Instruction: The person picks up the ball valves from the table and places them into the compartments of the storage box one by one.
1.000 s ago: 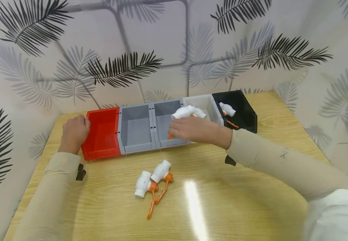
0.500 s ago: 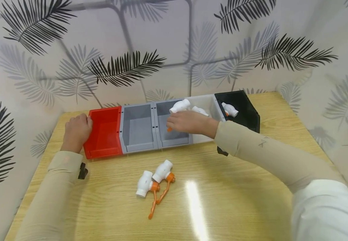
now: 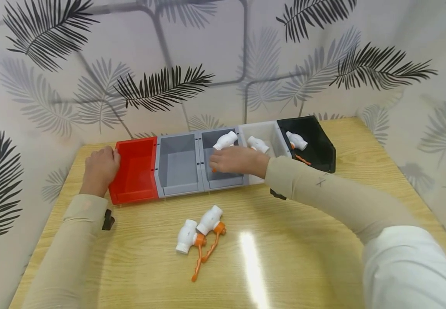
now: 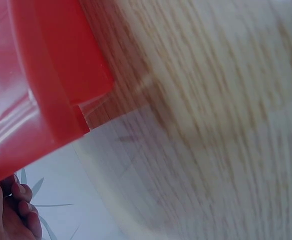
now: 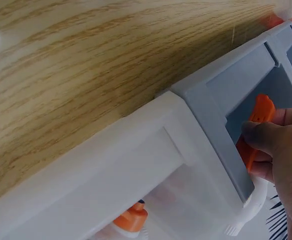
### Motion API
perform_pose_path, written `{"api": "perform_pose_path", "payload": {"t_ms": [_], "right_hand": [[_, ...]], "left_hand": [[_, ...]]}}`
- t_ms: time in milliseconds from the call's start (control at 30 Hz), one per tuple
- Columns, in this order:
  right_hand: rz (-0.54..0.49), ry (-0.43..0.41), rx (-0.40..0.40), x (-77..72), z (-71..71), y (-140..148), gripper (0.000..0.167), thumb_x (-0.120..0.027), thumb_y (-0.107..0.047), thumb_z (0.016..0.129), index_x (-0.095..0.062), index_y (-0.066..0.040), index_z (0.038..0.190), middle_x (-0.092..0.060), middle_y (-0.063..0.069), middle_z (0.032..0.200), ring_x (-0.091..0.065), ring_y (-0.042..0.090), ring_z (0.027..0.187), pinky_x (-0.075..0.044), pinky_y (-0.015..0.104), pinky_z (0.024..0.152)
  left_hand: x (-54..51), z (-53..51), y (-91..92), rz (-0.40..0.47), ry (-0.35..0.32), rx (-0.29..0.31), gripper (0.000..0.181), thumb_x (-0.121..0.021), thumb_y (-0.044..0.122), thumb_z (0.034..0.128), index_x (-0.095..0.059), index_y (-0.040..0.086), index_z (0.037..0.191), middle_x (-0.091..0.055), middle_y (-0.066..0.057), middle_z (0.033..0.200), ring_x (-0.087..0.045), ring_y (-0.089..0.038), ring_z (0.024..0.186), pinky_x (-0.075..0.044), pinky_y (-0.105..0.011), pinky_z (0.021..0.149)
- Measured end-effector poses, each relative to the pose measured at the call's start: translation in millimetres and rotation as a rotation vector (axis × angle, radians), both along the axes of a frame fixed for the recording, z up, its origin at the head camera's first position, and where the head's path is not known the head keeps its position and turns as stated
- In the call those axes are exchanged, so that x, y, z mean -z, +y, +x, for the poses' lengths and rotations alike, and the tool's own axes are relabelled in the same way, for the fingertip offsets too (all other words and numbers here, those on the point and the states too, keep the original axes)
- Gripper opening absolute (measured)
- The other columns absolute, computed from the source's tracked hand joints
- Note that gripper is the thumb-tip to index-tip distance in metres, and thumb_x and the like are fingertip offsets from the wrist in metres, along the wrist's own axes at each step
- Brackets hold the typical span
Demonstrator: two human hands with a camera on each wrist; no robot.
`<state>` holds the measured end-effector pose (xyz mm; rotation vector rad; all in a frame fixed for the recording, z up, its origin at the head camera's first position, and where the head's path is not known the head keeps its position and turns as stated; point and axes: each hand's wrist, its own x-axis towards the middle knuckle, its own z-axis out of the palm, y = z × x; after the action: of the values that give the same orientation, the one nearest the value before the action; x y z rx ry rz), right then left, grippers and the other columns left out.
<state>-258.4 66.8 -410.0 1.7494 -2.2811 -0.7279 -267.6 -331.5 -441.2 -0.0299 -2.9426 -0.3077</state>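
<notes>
My right hand (image 3: 238, 159) pinches the orange handle (image 5: 258, 125) of a white plastic ball valve (image 3: 225, 140) between thumb and fingers. It holds the valve over the grey bin (image 3: 223, 183) beside the white one. My left hand (image 3: 101, 168), fingers curled in, stays against the outer left side of the red bin (image 3: 133, 171); its fingertips show curled inward in the left wrist view, with nothing visible in them. Two more ball valves, a left one (image 3: 186, 236) and a right one (image 3: 209, 219), lie on the table with their handles crossing.
One ball valve (image 3: 258, 144) lies in the white bin (image 3: 273, 133), another valve (image 3: 297, 140) in the black bin (image 3: 321, 148). A second grey bin (image 3: 178, 165) adjoins the red one. The bins form a row along the back of the wooden table (image 3: 138, 257), near the patterned wall.
My right hand has moved left with the ball valve, from near the white bin to over the grey bin. My left hand stays by the red bin.
</notes>
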Motion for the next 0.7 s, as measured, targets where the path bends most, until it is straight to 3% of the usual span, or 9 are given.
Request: {"api": "perform_pose_path", "payload": {"t_ms": [467, 700], "right_hand": [[0.047, -0.005, 0.003, 20.1, -5.4, -8, 0.019, -0.050, -0.002, 0.093, -0.054, -0.005, 0.112, -0.055, 0.004, 0.106, -0.053, 0.017, 0.097, -0.046, 0.028, 0.081], [0.067, -0.047, 0.057, 24.8, -7.7, -13, 0.020, -0.051, 0.000, 0.092, -0.055, -0.006, 0.111, -0.056, 0.004, 0.104, -0.054, 0.016, 0.095, -0.046, 0.027, 0.080]], "left_hand": [[-1.7, 1.5, 1.6, 0.014, -0.031, -0.006, 0.042, -0.021, 0.028, 0.0988, -0.046, -0.002, 0.083, -0.052, -0.023, 0.077, -0.046, -0.046, 0.081, -0.034, -0.055, 0.070], [-4.6, 2.7, 3.3, 0.015, -0.041, -0.009, 0.042, -0.021, 0.027, 0.0987, -0.045, -0.003, 0.084, -0.052, -0.024, 0.079, -0.045, -0.045, 0.083, -0.034, -0.055, 0.071]]}}
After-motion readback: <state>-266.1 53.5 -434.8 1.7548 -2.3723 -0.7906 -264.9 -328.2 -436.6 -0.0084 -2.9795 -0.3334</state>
